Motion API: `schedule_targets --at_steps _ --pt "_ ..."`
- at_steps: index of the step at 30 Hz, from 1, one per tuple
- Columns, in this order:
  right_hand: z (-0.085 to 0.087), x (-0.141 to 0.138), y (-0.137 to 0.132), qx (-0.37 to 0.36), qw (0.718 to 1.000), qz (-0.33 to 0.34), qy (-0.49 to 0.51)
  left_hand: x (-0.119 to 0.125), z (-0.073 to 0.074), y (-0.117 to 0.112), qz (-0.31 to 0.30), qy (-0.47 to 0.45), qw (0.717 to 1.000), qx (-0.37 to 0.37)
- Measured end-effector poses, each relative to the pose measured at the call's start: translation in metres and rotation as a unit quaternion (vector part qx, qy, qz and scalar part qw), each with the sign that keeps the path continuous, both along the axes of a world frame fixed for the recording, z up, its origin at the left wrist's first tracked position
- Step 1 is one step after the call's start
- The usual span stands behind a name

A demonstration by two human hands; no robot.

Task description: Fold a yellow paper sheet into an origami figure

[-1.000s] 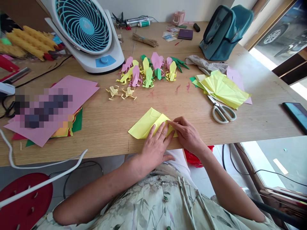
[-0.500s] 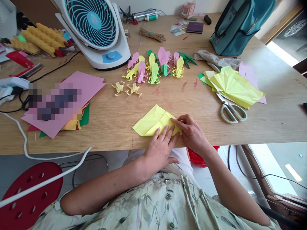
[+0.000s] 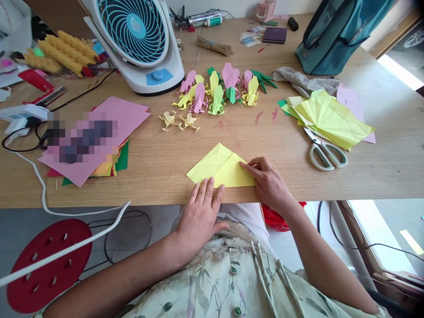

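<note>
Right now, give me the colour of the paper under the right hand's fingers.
The paper is light yellow, best seen in the head view.

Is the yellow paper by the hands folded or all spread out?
Folded: the yellow paper lies flat on the table, but a flap's straight edge slants across it. The right hand touches its right side.

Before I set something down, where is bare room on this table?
Bare wood lies between the pink sheets and the folded yellow paper, and right of the scissors. It is crowded at the paper figures beside the fan.
</note>
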State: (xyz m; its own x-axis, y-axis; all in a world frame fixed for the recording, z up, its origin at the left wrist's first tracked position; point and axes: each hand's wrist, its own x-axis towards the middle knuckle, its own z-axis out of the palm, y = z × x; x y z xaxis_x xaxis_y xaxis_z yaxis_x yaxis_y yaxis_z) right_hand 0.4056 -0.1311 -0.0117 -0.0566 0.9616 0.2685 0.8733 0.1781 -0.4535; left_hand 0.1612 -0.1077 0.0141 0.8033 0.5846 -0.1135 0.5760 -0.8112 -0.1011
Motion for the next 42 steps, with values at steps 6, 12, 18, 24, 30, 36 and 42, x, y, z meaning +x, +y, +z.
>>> schedule_targets --at_steps 6,12,18,24,30,36,42 --pt "0.001 0.0 0.001 -0.003 1.0 -0.002 0.0 -0.023 -0.004 -0.001 0.022 -0.012 0.999 0.02" --pt "0.004 -0.001 0.0 -0.012 1.0 0.0 0.002 -0.033 0.002 0.004 0.005 -0.046 0.999 0.023" --pt "-0.001 -0.001 0.0 0.004 1.0 0.0 0.001 0.013 0.022 0.01 -0.027 -0.113 0.993 0.018" --pt "0.005 0.0 -0.002 0.013 1.0 0.014 0.02 0.039 -0.012 0.019 -0.097 -0.069 0.991 -0.057" --pt "0.011 -0.032 -0.034 0.039 0.996 0.014 -0.081 0.033 -0.019 0.017 -0.099 -0.07 0.99 -0.069" --pt "-0.009 -0.058 -0.052 -0.009 0.985 -0.048 -0.166 0.036 -0.018 0.016 -0.09 -0.082 0.992 -0.029" --pt "-0.01 -0.042 -0.065 -0.006 0.98 -0.107 -0.17 0.01 -0.02 0.017 -0.028 -0.102 0.994 -0.001"
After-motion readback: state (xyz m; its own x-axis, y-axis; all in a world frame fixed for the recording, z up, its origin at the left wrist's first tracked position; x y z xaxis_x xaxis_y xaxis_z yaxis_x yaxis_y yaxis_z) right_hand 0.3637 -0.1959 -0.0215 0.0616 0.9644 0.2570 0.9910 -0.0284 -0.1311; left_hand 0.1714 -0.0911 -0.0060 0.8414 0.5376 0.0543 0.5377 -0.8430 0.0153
